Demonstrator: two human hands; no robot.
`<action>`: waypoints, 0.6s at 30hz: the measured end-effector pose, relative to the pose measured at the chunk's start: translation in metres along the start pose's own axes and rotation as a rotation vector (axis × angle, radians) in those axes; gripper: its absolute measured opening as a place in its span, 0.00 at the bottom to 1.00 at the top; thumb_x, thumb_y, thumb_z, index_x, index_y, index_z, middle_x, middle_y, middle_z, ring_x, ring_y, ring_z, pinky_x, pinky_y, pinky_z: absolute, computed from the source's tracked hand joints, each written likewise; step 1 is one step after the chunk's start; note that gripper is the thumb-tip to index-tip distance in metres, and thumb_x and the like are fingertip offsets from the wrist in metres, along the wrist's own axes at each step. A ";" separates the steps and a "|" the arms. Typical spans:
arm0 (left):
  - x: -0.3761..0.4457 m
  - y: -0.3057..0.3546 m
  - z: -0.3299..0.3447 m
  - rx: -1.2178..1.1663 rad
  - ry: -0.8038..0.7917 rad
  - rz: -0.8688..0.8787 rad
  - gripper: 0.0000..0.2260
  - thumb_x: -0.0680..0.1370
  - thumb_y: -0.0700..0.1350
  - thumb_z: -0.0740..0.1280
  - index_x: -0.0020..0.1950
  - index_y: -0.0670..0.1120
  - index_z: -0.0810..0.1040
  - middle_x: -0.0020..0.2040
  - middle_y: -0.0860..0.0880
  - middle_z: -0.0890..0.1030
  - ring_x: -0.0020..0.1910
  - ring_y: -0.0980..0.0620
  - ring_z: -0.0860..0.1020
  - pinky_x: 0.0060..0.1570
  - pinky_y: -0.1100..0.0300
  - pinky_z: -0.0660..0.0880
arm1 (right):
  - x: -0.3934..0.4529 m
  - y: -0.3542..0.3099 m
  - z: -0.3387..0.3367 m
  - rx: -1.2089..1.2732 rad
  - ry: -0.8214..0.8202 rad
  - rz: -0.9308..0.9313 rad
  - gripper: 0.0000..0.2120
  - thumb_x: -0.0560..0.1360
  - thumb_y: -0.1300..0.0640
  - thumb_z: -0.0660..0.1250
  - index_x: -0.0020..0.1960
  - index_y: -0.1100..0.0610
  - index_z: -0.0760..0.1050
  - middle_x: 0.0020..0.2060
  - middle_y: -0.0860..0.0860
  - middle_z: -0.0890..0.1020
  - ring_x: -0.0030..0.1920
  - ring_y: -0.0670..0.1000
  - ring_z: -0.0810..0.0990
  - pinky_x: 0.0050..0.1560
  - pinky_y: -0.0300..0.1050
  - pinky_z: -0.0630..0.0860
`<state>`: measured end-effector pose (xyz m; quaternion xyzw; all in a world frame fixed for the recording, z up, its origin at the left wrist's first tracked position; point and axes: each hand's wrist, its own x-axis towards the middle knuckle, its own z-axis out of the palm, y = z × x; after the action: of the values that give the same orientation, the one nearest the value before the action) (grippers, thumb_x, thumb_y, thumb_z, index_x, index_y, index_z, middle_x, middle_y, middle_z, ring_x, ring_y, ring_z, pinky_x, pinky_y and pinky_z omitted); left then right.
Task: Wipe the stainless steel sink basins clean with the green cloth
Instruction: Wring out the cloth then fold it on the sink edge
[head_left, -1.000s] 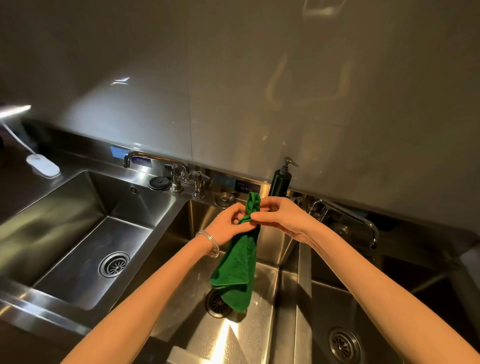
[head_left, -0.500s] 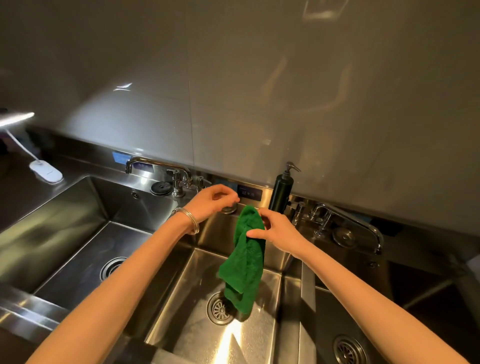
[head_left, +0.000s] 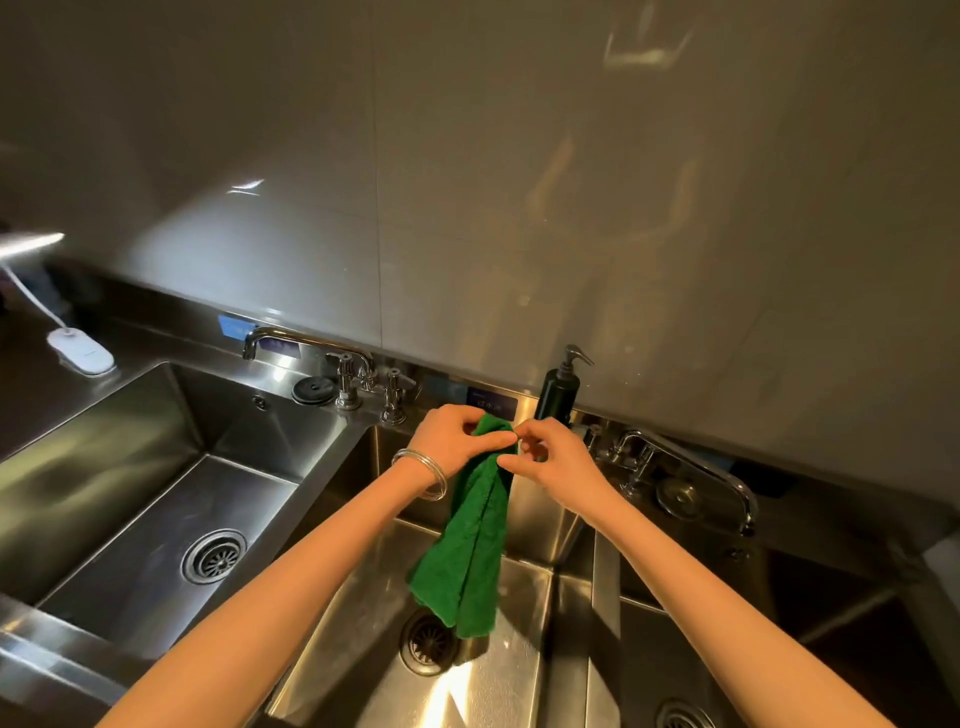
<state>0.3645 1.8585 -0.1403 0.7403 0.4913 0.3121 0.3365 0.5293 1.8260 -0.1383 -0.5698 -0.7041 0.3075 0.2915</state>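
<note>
The green cloth (head_left: 470, 545) hangs bunched in the air over the middle stainless steel basin (head_left: 519, 670), its lower end above that basin's drain (head_left: 426, 642). My left hand (head_left: 449, 444), with a metal bangle on the wrist, pinches the cloth's top edge. My right hand (head_left: 550, 460) pinches the same top edge from the other side, fingertips touching the left hand's. The left basin (head_left: 130, 499) and the right basin (head_left: 670, 654) lie on either side, each with a drain.
A double-handled faucet (head_left: 353, 374) and a black sink plug (head_left: 313, 391) sit behind the left basin. A black soap pump bottle (head_left: 558, 392) stands behind my hands. A second faucet (head_left: 691, 467) is at the right. A white device (head_left: 80, 351) lies on the far-left counter.
My left hand came back from the rim behind the middle basin and took hold of the cloth's top again. The cloth now hangs lower and straighter between both hands.
</note>
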 end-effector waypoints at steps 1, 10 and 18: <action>0.000 0.001 0.002 0.039 0.035 -0.003 0.14 0.72 0.57 0.69 0.42 0.45 0.81 0.37 0.46 0.82 0.37 0.48 0.80 0.42 0.51 0.76 | -0.002 -0.001 0.003 0.030 -0.010 0.026 0.13 0.70 0.55 0.73 0.51 0.56 0.73 0.42 0.52 0.73 0.37 0.45 0.71 0.39 0.35 0.68; -0.002 0.009 -0.003 0.020 0.150 0.025 0.13 0.77 0.52 0.65 0.33 0.52 0.68 0.30 0.53 0.72 0.30 0.55 0.71 0.34 0.59 0.67 | -0.010 0.030 0.053 0.183 -0.173 0.201 0.26 0.71 0.56 0.72 0.63 0.57 0.63 0.48 0.53 0.77 0.42 0.47 0.79 0.43 0.36 0.75; 0.000 -0.024 -0.050 0.058 0.083 -0.151 0.12 0.79 0.50 0.62 0.49 0.42 0.78 0.48 0.43 0.81 0.48 0.47 0.78 0.49 0.57 0.72 | 0.002 0.060 0.027 0.005 -0.099 0.198 0.12 0.80 0.53 0.58 0.50 0.63 0.71 0.40 0.58 0.75 0.42 0.52 0.72 0.43 0.45 0.66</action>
<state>0.3123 1.8748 -0.1306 0.6969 0.5681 0.3019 0.3169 0.5457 1.8350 -0.2009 -0.6202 -0.6571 0.3642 0.2257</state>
